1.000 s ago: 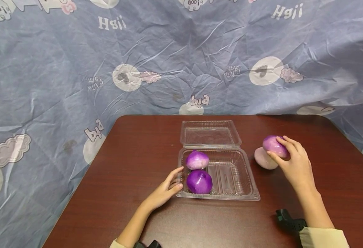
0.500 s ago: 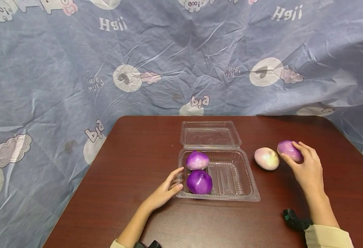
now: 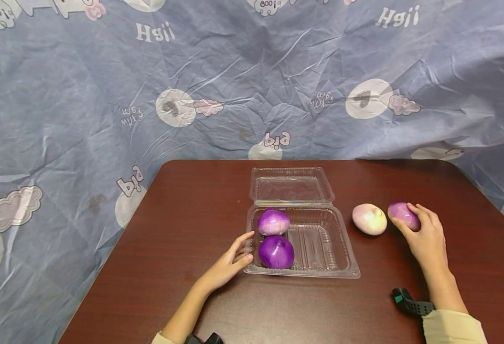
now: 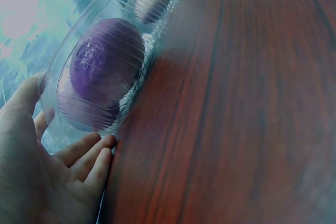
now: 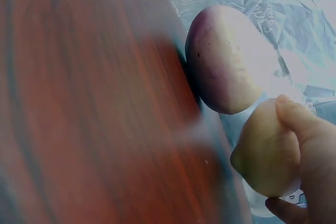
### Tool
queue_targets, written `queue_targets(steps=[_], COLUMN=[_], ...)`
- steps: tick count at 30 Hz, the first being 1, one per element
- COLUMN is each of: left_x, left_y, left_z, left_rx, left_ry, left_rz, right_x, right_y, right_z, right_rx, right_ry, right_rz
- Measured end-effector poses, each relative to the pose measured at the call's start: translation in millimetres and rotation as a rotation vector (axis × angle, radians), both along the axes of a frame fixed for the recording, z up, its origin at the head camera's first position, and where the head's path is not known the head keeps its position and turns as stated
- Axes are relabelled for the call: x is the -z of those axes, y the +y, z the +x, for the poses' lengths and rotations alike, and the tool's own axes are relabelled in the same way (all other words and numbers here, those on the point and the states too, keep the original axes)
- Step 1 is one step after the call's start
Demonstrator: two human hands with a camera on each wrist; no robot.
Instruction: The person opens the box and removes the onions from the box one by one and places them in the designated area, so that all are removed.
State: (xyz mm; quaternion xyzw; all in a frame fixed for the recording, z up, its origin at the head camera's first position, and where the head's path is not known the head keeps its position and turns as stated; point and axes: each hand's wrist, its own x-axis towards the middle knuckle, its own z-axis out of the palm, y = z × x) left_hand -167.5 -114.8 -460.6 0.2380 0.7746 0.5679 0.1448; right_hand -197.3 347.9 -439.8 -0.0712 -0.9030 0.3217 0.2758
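My right hand [image 3: 428,239] grips a purple-and-white onion [image 3: 402,215] between thumb and fingers, at the right of the table. In the right wrist view this onion [image 5: 268,150] looks pale, with the thumb over its upper side. Just left of it lies a pale pinkish-white onion [image 3: 369,220]. My left hand [image 3: 226,267] rests against the left side of a clear plastic clamshell box [image 3: 350,258], fingers fairly straight at its wall. Inside the box, along the left, sit a purple-and-white onion [image 3: 273,222] and a deep purple onion [image 3: 276,253].
The box's hinged lid [image 3: 292,184] lies folded back toward the far edge of the dark brown table [image 3: 191,205]. A blue printed cloth [image 3: 234,71] hangs behind and beside the table. Dark wrist mounts show at both sleeves.
My right hand has carried its onion rightward and lowered it beside the pale onion, which it earlier partly covered. The left hand and the box have stayed put.
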Motion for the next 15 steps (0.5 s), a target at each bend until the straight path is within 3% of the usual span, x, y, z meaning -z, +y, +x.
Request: queue_targets(steps=[7, 15], left_x=[0.0, 0.0], left_y=[-0.5, -0.8], left_z=[0.5, 0.3], left_rx=[-0.006, -0.004], left_ry=[-0.01, -0.008], left_rz=[-0.006, -0.01], right_x=[5.2, 5.5], right_y=[2.2, 4.0], right_z=[-1.4, 0.5], right_rx=[-0.01, -0.043], right_ry=[-0.015, -0.101], right_rz=[-0.016, 0.035])
